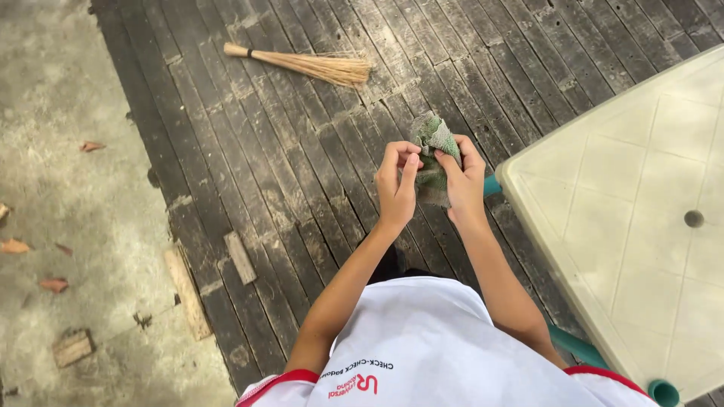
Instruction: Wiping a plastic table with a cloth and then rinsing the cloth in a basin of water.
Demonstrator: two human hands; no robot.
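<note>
- A green, worn cloth point(432, 143) is held up in front of the body, above the dark wooden deck point(302, 151), just left of the worktop point(641, 196).
- The cloth is gripped by both hands at once; it is bunched, with its top poking above the fingers and a lower flap hanging between the hands.
- Left hand point(396, 185): fingers are curled closed, with the fingertips pinched on the cloth's left edge.
- Right hand point(461, 181): fingers are wrapped closed round the cloth's right side, and the cloth is partly hidden behind them.
- The hands are seen close together, almost touching at the fingertips.
- The worktop is pale, square-patterned plastic with a round hole point(693, 218) in it; teal legs point(664, 392) are seen beneath its edge.
- A straw hand broom point(317, 64) is laid flat on the deck, well apart from the hands, toward the top of the view.
- A concrete floor point(68, 151) is seen left of the deck, with dry leaves point(15, 246) and small wood scraps point(72, 348) scattered on it.
- A short loose plank point(240, 257) is laid on the deck near its left edge.
- A white shirt point(430, 347) with red trim is seen at the bottom.
</note>
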